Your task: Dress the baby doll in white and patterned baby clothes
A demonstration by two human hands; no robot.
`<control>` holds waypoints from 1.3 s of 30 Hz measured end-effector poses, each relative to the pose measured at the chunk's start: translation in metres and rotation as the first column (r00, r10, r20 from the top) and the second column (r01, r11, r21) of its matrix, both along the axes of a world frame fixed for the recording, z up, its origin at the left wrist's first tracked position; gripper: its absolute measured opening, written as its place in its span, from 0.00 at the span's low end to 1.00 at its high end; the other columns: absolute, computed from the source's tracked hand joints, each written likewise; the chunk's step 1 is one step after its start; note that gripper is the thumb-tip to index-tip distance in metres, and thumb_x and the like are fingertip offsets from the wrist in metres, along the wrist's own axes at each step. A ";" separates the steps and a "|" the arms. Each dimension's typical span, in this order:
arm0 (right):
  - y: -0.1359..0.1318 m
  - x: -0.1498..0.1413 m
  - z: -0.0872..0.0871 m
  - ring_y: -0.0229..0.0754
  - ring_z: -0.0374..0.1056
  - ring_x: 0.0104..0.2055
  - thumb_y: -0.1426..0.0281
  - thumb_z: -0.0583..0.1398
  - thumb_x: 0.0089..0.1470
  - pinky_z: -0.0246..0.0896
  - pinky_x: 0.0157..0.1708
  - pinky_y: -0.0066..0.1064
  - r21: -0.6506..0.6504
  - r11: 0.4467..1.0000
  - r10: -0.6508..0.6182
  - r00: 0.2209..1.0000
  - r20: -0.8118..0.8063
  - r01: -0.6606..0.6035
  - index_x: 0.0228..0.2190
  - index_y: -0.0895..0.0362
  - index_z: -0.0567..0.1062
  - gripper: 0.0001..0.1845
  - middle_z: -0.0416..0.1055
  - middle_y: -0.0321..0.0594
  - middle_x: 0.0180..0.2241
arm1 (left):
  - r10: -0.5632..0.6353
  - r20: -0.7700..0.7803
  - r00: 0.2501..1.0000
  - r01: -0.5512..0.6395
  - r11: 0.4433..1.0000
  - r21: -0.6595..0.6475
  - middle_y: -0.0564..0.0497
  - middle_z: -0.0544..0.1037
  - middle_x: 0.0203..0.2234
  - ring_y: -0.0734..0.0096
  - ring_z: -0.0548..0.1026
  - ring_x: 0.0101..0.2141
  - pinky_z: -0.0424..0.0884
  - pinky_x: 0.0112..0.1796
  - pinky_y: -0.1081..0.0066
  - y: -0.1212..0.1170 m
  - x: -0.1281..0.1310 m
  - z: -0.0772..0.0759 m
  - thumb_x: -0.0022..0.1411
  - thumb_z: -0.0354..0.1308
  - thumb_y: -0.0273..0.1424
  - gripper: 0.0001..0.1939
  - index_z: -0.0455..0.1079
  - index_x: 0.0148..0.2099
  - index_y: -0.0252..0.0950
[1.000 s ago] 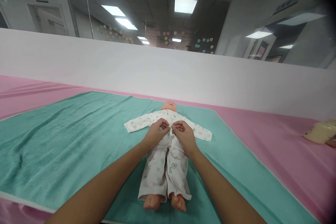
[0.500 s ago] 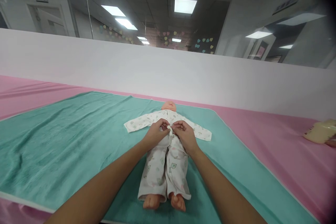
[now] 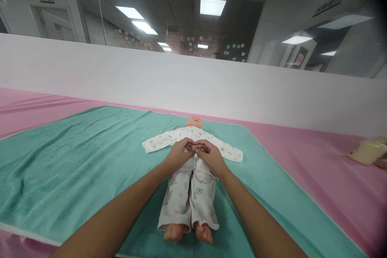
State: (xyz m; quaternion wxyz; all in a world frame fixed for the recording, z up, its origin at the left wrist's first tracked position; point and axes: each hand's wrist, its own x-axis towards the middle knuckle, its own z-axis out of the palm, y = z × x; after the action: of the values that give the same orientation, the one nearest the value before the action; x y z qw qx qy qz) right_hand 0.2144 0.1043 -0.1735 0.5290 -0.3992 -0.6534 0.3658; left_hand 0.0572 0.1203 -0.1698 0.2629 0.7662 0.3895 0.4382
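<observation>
A baby doll (image 3: pixel 194 121) lies on its back on a teal towel (image 3: pixel 75 161), head away from me, bare feet toward me. It wears a white printed romper (image 3: pixel 189 193) with the sleeves spread out. My left hand (image 3: pixel 178 153) and my right hand (image 3: pixel 210 154) meet over the doll's chest. Both have their fingers curled in a pinch on the front opening of the romper, fingertips touching.
The towel lies on a pink sheet (image 3: pixel 317 177). A pale yellow bundle (image 3: pixel 367 151) sits at the far right edge. A white partition (image 3: pixel 211 84) runs behind, with glass above it.
My two hands have drawn closer together over the doll's chest, and the small white button seen between them earlier is now hidden by the fingers.
</observation>
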 end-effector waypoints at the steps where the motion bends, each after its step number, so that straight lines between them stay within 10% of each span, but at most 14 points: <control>1: -0.002 -0.002 0.000 0.37 0.66 0.32 0.71 0.57 0.47 0.60 0.34 0.29 0.018 1.000 0.010 0.999 0.039 -0.011 0.37 0.53 0.73 0.13 0.73 0.37 0.34 | -0.009 -0.024 1.000 0.010 1.000 0.020 0.54 0.71 0.29 0.71 0.69 0.33 0.64 0.34 0.72 0.000 0.000 0.000 0.54 0.52 0.30 0.09 0.67 0.39 0.38; 10: -0.007 -0.018 -0.004 0.34 0.63 0.26 0.73 0.55 0.45 0.57 0.25 0.26 -0.011 0.999 0.050 0.988 -0.144 -0.052 0.34 0.55 0.72 0.12 0.72 0.36 0.31 | -0.012 -0.086 0.996 0.019 0.996 0.088 0.53 0.72 0.30 0.70 0.68 0.33 0.63 0.35 0.71 0.002 0.001 0.000 0.53 0.53 0.28 0.07 0.67 0.37 0.37; 15: 0.001 -0.009 -0.009 0.30 0.56 0.19 0.72 0.55 0.43 0.49 0.18 0.23 -0.080 0.978 -0.207 0.890 -0.406 0.191 0.30 0.56 0.68 0.07 0.70 0.34 0.28 | 0.046 -0.064 0.997 -0.039 0.994 0.098 0.55 0.71 0.27 0.72 0.68 0.31 0.63 0.35 0.72 0.001 0.002 -0.001 0.55 0.52 0.29 0.04 0.66 0.34 0.37; 39: 0.005 0.001 -0.008 0.30 0.54 0.16 0.71 0.55 0.41 0.50 0.17 0.24 -0.118 0.987 -0.124 0.979 -0.159 0.106 0.33 0.55 0.68 0.13 0.74 0.36 0.30 | 0.050 -0.068 0.996 -0.041 0.991 0.125 0.52 0.70 0.31 0.72 0.68 0.32 0.65 0.37 0.70 0.001 0.001 0.001 0.55 0.52 0.28 0.07 0.69 0.36 0.38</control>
State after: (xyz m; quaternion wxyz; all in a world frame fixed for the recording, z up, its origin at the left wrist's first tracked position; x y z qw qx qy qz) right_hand 0.2159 0.1089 -0.1814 0.5794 -0.4326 -0.5620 0.4016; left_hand 0.0580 0.1213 -0.1689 0.1910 0.7871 0.3883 0.4397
